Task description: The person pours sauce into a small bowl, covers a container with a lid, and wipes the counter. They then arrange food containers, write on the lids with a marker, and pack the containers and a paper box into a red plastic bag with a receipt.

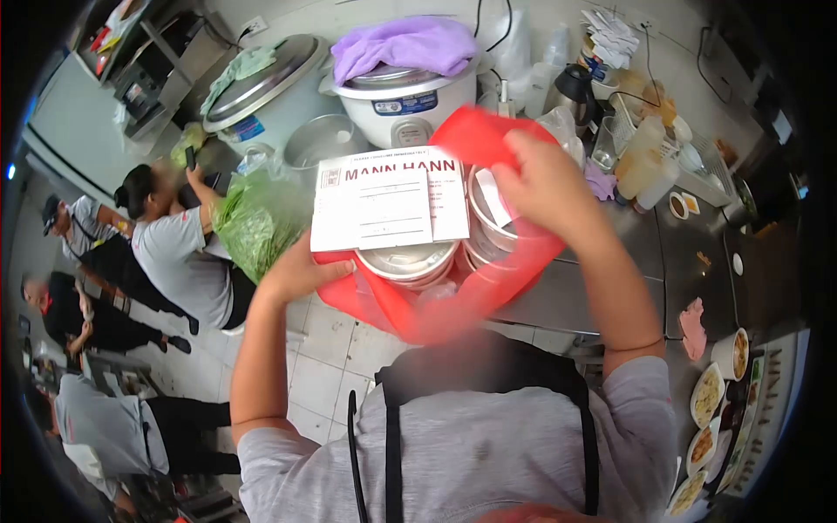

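A red plastic bag (514, 277) stands open around stacked round lidded containers (410, 261). On top of the containers lies a white printed box or card (327, 213) with a paper slip (394, 209) on it. My left hand (305, 270) is at the bag's left edge, its thumb pressed on the red plastic under the card's lower left corner. My right hand (536, 179) pinches the bag's rim at the upper right, beside more stacked containers (491, 209).
Two large rice cookers (403, 105) stand behind, one under a purple cloth (401, 45). Leafy greens (255, 222) in plastic are at left, near several co-workers (187, 270). Bottles (641, 148), a thermos (573, 91) and a sauce cup (678, 206) stand at right.
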